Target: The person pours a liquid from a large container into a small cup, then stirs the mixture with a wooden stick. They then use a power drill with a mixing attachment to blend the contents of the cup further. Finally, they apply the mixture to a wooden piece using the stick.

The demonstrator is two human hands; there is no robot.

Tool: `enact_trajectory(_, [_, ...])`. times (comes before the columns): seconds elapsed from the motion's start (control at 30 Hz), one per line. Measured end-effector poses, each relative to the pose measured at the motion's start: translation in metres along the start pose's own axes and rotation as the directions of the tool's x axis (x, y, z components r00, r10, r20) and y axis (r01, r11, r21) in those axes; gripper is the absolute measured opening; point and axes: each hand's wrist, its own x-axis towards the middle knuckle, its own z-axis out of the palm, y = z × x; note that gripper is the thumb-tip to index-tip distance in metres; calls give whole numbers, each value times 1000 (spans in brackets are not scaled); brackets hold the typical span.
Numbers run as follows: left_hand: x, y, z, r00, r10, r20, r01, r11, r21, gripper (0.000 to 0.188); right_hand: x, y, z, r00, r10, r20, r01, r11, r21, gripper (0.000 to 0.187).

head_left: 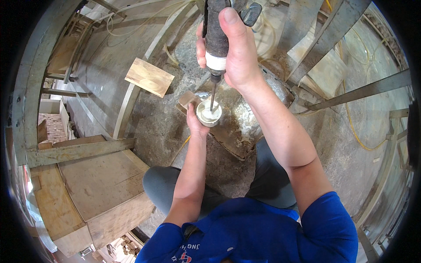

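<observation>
My right hand [239, 57] is closed around a dark, cylindrical power tool [215, 41] with a white band near its lower end. From the tool a thin metal rod [213, 94] points down into a small round cup [208, 122] holding whitish material. My left hand [195, 122] grips this cup from its left side, with the fingers partly hidden behind it. Just beyond that hand lies a small brownish block [186, 98]; whether the hand touches it, I cannot tell.
A pale wood board [150, 78] lies ahead to the left. On my left stands a large wooden box [105, 184] beside a metal frame [79, 152]. Metal beams [364, 90] cross at the right, and a yellow hose [351, 125] runs along the floor. White-stained material [247, 118] lies before my knees.
</observation>
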Motion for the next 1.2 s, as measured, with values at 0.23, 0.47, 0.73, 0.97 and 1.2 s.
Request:
enact_trajectory(0.23, [0,-5,2,1000,26,-2,-26,999,27,40,1,2,0,1000,-27,9,28,988,-150,63])
enact_trajectory(0.47, [0,-3,-1,1000,0,2,0,1000,19,43,1,2,0,999,-29,27,33,985,-167,64])
enact_trajectory(0.73, [-4,-2,4,1000,-27,-5,27,1000,15,44,3,3,0,1000,-16,19,19,989,-146,64])
enact_trajectory(0.97, [-3,-3,5,999,-34,-9,34,999,39,45,1,4,-2,1000,-4,29,4,1000,-21,53])
enact_trajectory(1.2, [1,-4,-3,1000,-16,10,16,999,28,43,1,-1,-1,1000,-3,21,4,1000,-24,54])
